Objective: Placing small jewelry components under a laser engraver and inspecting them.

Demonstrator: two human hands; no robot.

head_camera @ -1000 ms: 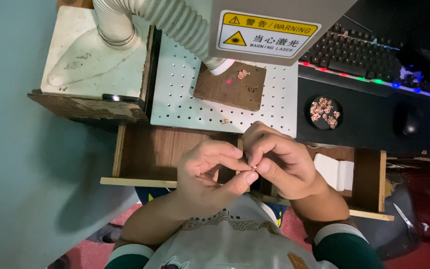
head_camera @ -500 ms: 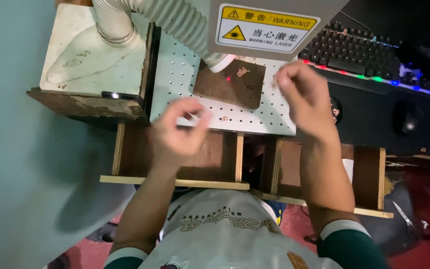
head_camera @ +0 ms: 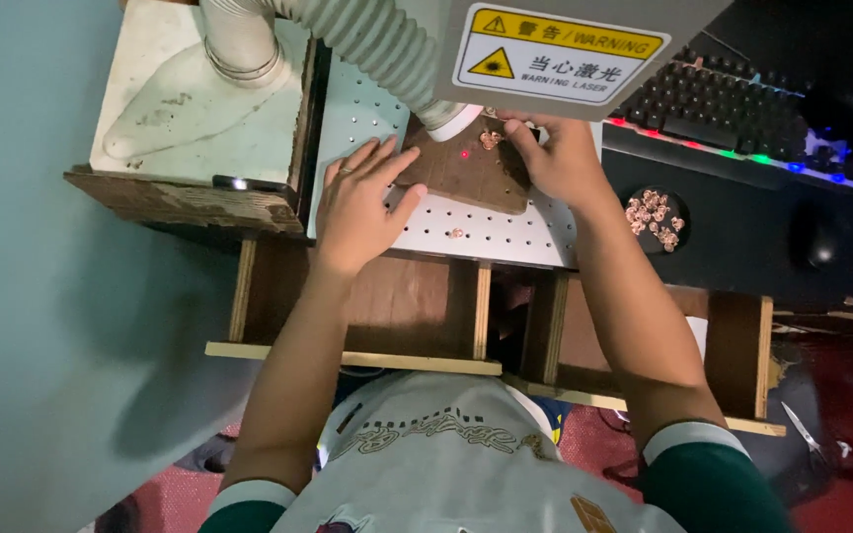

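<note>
My left hand (head_camera: 357,202) lies flat with its fingers spread on the white perforated plate (head_camera: 486,229). Its thumb and fingertips touch the left edge of a brown board (head_camera: 461,178), and a ring shows on one finger. My right hand (head_camera: 557,158) reaches to the board's far right corner, just under the laser head (head_camera: 555,49). Its curled fingertips sit next to a small copper-coloured piece (head_camera: 490,139) on the board. The head hides part of those fingers, so a grip is unclear. A red laser dot (head_camera: 464,155) shines on the board.
Another small piece (head_camera: 456,234) lies on the plate's near edge. A black dish (head_camera: 678,197) of several similar pieces stands right of the plate. A lit keyboard (head_camera: 733,109) and a mouse (head_camera: 821,237) are further right. A ribbed hose (head_camera: 348,35) runs overhead, above a wooden frame (head_camera: 348,306).
Both hands were pinched together near my chest. They parted and moved forward: the left now rests flat at the board's left edge, the right has come in to the board's far corner.
</note>
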